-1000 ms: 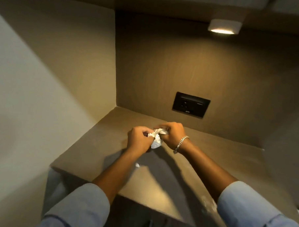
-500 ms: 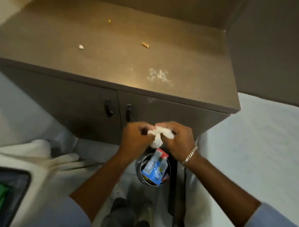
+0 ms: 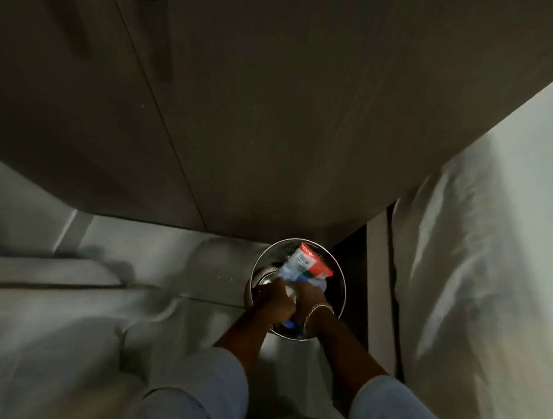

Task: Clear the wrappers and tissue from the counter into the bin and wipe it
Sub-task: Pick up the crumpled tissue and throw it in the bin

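Head view: below the cabinet doors point(image 3: 209, 111), both hands press down into the round metal bin point(image 3: 341, 285) on the floor, beside a red-and-white carton point(image 3: 311, 261). The left hand point(image 3: 276, 299) and right hand point(image 3: 309, 298) blur together around pale tissue point(image 3: 321, 284); their grip cannot be told. Let go off-centre, scraps could spill onto the floor.

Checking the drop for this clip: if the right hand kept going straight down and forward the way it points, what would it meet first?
Probably the red and white carton lying in the metal bin. The right hand already sits over the bin's mouth, pointing at it. Blur hides the depth between them.
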Motion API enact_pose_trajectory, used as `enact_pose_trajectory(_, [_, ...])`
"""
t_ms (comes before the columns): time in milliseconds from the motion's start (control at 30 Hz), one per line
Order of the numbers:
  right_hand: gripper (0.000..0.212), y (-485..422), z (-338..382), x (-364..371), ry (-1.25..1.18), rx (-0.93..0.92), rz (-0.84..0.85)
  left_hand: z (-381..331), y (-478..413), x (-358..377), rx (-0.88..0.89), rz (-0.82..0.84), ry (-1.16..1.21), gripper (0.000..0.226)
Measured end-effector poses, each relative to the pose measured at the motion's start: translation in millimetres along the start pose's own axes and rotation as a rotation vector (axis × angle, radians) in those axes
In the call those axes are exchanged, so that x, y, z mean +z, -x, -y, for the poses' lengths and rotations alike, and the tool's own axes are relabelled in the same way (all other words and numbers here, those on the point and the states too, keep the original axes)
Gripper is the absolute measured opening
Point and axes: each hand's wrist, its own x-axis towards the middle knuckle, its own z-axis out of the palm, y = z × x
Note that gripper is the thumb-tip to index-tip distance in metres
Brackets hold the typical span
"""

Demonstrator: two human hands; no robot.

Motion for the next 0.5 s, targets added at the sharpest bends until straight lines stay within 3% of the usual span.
enact_pose_trajectory(33, [0.052,-8.5,-3.7,5.8,0.037,0.037,0.1,4.6,-5.0,4.5,-0.02,0.028,0.007,0.046])
enact_pose_trajectory(100, [0.052,-11.9,-7.3,2.5,0.104,0.046,0.138,4.5,-2.1,-1.6,-0.065,0.062,0.013,0.049])
enact_pose_trajectory(267, [0.031,71.8,13.6,-72.2,0.081,-0.093,-0.078,-38.6,65.7,-79.9,-0.044,-0.107,0.094,0.055])
enact_pose_trajectory(367, [0.032,157.8,50.6,-140.2,-0.017,-0.206,-0.16,-91.2,139.6,-137.3,-0.016,-0.153,0.161,0.036])
enact_pose_trajectory(500, [0.044,269.9,117.0,-229.1,-0.138,-0.387,-0.27,-161.4,246.7,-209.3,0.095,-0.239,0.212,0.04])
